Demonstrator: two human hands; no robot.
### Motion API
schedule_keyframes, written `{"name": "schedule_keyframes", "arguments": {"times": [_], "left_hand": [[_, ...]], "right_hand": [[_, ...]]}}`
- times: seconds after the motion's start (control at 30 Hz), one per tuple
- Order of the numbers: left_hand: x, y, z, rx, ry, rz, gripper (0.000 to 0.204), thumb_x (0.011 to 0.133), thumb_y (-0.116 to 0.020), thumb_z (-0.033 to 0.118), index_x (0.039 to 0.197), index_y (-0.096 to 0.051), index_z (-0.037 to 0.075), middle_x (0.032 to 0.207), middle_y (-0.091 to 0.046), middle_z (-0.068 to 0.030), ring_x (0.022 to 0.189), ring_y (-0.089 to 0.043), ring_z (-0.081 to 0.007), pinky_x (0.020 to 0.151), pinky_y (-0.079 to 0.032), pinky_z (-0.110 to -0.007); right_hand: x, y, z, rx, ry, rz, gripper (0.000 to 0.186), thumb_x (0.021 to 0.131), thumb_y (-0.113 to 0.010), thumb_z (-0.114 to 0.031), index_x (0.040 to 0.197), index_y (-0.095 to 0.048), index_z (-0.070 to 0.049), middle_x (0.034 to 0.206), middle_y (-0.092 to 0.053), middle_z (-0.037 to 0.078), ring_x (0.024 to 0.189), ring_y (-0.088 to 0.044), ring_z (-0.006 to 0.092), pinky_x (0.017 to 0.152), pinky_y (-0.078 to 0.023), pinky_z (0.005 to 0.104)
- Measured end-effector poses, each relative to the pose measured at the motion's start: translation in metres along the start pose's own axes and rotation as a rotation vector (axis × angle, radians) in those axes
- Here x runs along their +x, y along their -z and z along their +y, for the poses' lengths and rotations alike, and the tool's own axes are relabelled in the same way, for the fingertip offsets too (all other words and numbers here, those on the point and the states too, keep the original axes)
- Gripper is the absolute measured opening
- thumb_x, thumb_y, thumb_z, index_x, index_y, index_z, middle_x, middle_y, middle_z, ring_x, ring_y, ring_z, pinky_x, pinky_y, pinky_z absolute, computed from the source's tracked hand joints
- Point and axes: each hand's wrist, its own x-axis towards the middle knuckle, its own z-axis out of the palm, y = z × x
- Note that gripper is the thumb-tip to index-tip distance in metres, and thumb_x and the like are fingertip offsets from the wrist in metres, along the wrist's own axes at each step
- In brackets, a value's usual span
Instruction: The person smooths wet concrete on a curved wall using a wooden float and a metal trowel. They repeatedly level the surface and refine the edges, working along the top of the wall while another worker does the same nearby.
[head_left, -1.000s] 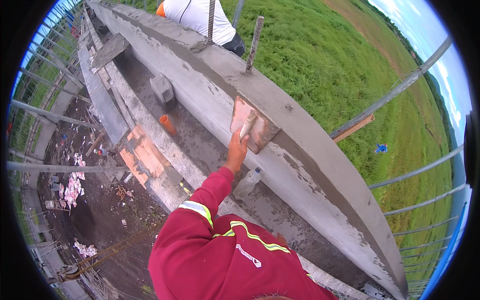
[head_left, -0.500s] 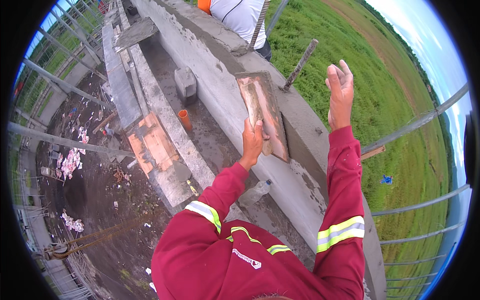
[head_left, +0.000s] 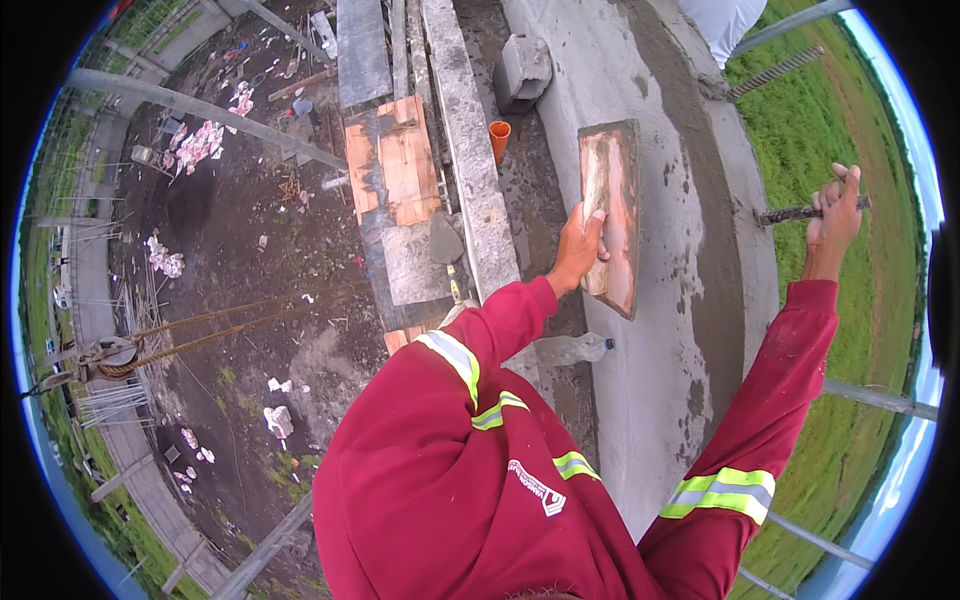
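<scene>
Your left hand was closed around the handle of the wooden float, fingers wrapped over its near long edge, holding the board flat against the wet cement face of the wall. Your right hand was clenched on a ribbed steel bar that stuck out past the wall's outer edge, steadying you from that side.

The step in hand looked like smoothing the fresh coat: the float lay on the grey surface about halfway up the wall's visible run, with a darker, damper band just to its right. The next stroke would seem to call for even pressure and a flat board, so that no edge digs into the soft skin.

The float was a long rectangle of pale reddish wood, smeared with light cement down its middle. The wall's surface looked matte, fine-grained and faintly streaked. To the left of it an orange pipe stub stood in the rough grey channel, near a concrete block, and beyond lay orange-brown boards.
</scene>
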Motion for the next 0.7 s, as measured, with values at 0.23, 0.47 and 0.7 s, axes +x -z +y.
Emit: {"name": "schedule_keyframes", "arguments": {"times": [0.23,0.47,0.7], "left_hand": [[-0.026,0.168,0.088,0.277,-0.224,0.25,0.024,0.108,-0.053,0.026,0.111,-0.053,0.002,0.079,-0.054,-0.0027,0.056,-0.054,-0.0091,0.052,-0.052,-0.028],[-0.112,0.295,0.156,0.456,-0.347,0.694,0.021,0.109,-0.051,0.025,0.106,-0.051,0.004,0.08,-0.05,-0.0013,0.057,-0.057,-0.0096,0.053,-0.054,-0.028],[-0.201,0.32,0.185,0.459,-0.432,0.883,0.022,0.108,-0.05,0.024,0.11,-0.053,0.002,0.081,-0.05,-0.0022,0.056,-0.055,-0.0098,0.054,-0.054,-0.029]], "right_hand": [[0.008,0.011,0.007,-0.067,0.043,-0.002,0.037,0.107,-0.055,-0.032,0.108,-0.064,0.003,0.065,-0.025,-0.007,0.058,-0.026,0.0071,0.058,-0.026,0.0279],[0.021,0.013,0.012,-0.024,-0.008,-0.005,0.036,0.107,-0.054,-0.029,0.11,-0.064,0.006,0.066,-0.027,-0.006,0.061,-0.029,0.0078,0.059,-0.029,0.0283],[0.025,0.01,0.02,0.016,0.028,0.005,0.034,0.104,-0.059,-0.031,0.101,-0.065,0.002,0.064,-0.033,-0.006,0.057,-0.031,0.0066,0.055,-0.029,0.0277]]}}
